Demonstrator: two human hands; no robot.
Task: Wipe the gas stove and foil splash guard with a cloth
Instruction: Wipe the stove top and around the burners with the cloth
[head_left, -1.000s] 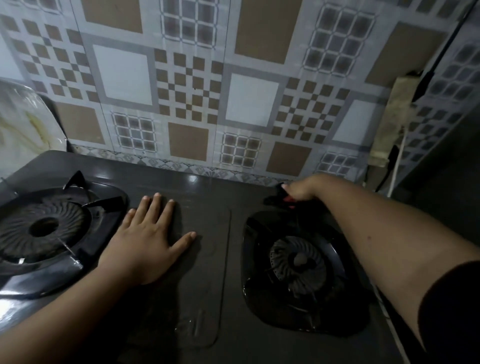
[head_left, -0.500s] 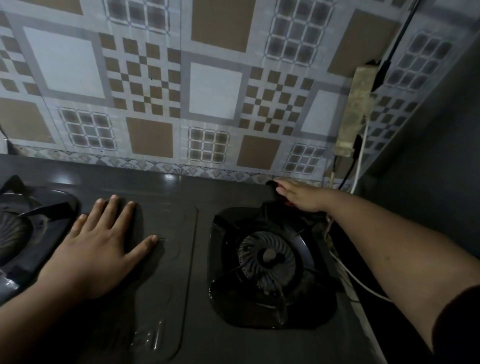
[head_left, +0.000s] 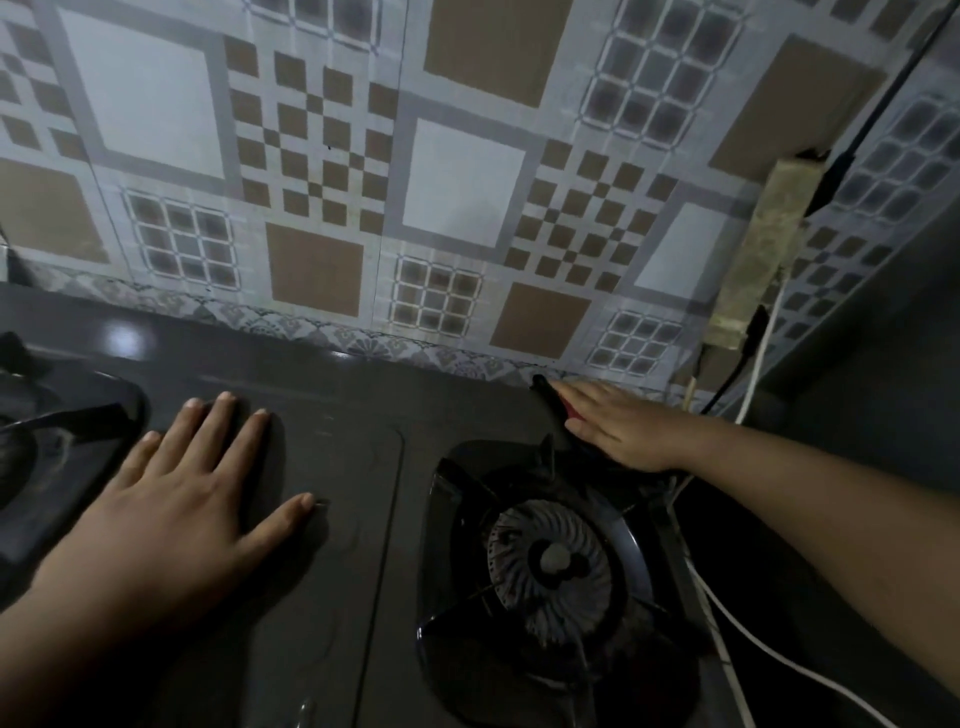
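The dark gas stove (head_left: 353, 571) fills the lower part of the view, with its right burner (head_left: 556, 566) and part of its left burner (head_left: 31, 441) showing. Behind it stands the foil splash guard (head_left: 311, 182), printed with brown, white and grey squares. My right hand (head_left: 618, 426) lies flat on a dark cloth with a red patch (head_left: 544, 387) at the stove's back edge, just behind the right burner; most of the cloth is hidden under the palm. My left hand (head_left: 182, 499) rests flat on the stove top between the burners, fingers spread, holding nothing.
A grimy power strip (head_left: 763, 249) hangs on the wall in the right corner. A white cable (head_left: 753, 639) and a black cable (head_left: 727, 384) run down beside the stove's right edge. A dark wall closes the right side.
My right hand has slid the cloth rightward along the stove's back edge, past the right burner's rear. My left hand has stayed in place, and the view has swung to the right.
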